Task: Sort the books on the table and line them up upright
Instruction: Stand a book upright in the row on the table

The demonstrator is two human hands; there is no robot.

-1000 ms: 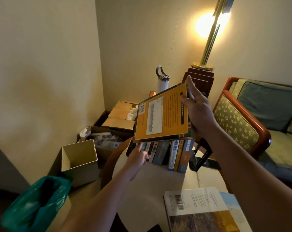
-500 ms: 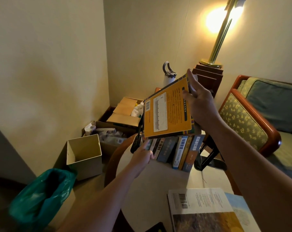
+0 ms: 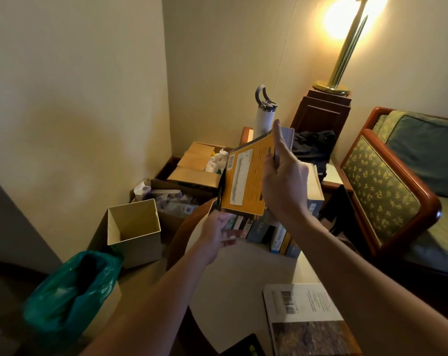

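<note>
Curling round an orange paperback book (image 3: 246, 181), the right hand (image 3: 282, 186) hangs over the far upright book row (image 3: 276, 232); left hand (image 3: 217, 235) fingers unclear; one large pale book (image 3: 305, 317) lies flat.

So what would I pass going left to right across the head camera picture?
You'd pass the green plastic bag → open beige box → yellow book → patterned armchair.
</note>
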